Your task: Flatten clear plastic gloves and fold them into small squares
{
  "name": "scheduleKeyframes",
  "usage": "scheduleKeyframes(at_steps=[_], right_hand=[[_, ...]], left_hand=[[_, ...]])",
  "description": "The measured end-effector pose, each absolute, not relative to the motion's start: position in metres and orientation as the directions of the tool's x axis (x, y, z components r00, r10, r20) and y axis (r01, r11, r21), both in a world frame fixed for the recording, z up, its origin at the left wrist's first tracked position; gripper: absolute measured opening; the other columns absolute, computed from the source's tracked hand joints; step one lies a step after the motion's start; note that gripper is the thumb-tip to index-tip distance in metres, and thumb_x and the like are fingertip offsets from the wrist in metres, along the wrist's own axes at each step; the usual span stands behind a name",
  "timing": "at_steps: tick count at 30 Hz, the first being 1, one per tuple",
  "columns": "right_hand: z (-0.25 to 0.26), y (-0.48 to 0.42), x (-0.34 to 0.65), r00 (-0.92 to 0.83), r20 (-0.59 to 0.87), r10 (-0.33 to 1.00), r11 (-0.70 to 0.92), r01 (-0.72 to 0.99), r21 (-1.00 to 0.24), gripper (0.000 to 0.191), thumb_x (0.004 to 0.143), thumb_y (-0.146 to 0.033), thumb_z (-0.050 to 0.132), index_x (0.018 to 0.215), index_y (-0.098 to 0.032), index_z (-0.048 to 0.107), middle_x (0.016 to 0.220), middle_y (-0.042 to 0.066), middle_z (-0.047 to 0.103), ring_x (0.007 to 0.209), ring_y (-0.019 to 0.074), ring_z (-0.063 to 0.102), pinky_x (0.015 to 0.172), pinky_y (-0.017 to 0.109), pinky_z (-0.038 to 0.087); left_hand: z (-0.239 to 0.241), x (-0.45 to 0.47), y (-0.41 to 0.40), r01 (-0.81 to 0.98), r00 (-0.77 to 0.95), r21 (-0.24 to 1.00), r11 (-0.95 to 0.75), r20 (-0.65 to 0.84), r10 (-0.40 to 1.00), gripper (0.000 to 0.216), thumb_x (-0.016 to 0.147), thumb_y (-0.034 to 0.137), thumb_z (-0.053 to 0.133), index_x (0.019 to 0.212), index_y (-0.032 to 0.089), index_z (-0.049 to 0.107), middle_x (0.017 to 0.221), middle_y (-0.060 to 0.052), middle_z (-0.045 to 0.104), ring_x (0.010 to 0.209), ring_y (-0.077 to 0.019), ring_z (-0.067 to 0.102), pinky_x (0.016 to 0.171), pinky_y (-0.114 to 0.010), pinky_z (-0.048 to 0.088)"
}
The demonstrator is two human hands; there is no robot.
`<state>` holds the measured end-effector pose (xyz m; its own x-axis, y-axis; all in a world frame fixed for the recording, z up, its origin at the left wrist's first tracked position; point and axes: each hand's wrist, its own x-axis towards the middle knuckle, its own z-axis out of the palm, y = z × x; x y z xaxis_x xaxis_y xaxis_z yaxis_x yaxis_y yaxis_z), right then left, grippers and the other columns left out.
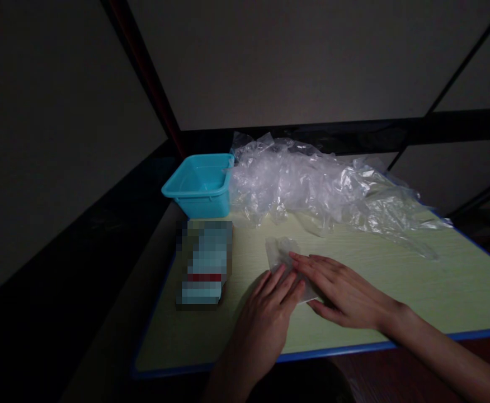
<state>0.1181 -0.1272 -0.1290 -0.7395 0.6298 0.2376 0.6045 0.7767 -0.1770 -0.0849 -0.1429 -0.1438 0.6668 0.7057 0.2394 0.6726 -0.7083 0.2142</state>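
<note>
A clear plastic bag (282,250), folded or flattened small, lies on the table in front of me. My left hand (270,305) rests on its lower left part, fingers stretched out and palm down. From the right, my right hand (339,288) lies flat over its other side, with its fingertips close to those of my left hand. Both hands press on the plastic without gripping it, and they cover much of it. Behind them spreads a big heap of crumpled clear plastic bags (304,179).
A blue plastic basin (198,194) stands at the table's back left corner, against the heap. In front of it lies a pixelated, blurred-out item (207,257). The pale table (396,280) has a blue edge, and panelled walls stand behind and to the left.
</note>
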Motion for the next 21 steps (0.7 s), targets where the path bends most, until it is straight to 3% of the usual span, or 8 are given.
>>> scheduleKeyframes(at_steps=[8, 15, 21], right_hand=[[-0.1301, -0.1263, 0.1193, -0.737, 0.213, 0.642, 0.767, 0.608, -0.207, 0.062, 0.084, -0.03, 0.047, 0.137, -0.008, 0.024, 0.143, 0.017, 0.03, 0.128, 0.0236, 0.034, 0.102, 0.046, 0.034], [-0.1312, -0.127, 0.1195, -0.712, 0.248, 0.657, 0.753, 0.609, -0.249, 0.054, 0.082, -0.029, 0.049, 0.13, -0.009, 0.036, 0.137, 0.017, 0.039, 0.124, 0.0247, 0.04, 0.1, 0.044, 0.038], [-0.1293, -0.1263, 0.1192, -0.723, 0.213, 0.657, 0.751, 0.605, -0.263, 0.054, 0.082, -0.028, 0.05, 0.129, -0.007, 0.035, 0.139, 0.018, 0.036, 0.127, 0.0236, 0.036, 0.104, 0.045, 0.032]], left_hand=[[-0.141, -0.0845, -0.1427, 0.666, 0.67, 0.233, -0.708, 0.229, 0.706, 0.045, 0.083, 0.002, 0.04, 0.122, 0.021, 0.05, 0.13, -0.003, 0.051, 0.125, -0.0202, 0.04, 0.103, -0.043, 0.036], [-0.1372, -0.0831, -0.1414, 0.666, 0.667, 0.28, -0.691, 0.19, 0.72, 0.044, 0.082, 0.001, 0.041, 0.12, 0.021, 0.051, 0.13, 0.0, 0.052, 0.126, -0.0209, 0.039, 0.103, -0.043, 0.035], [-0.1397, -0.0848, -0.1404, 0.664, 0.668, 0.28, -0.693, 0.193, 0.719, 0.044, 0.083, 0.002, 0.042, 0.12, 0.023, 0.052, 0.13, 0.0, 0.051, 0.126, -0.0211, 0.038, 0.103, -0.044, 0.036]])
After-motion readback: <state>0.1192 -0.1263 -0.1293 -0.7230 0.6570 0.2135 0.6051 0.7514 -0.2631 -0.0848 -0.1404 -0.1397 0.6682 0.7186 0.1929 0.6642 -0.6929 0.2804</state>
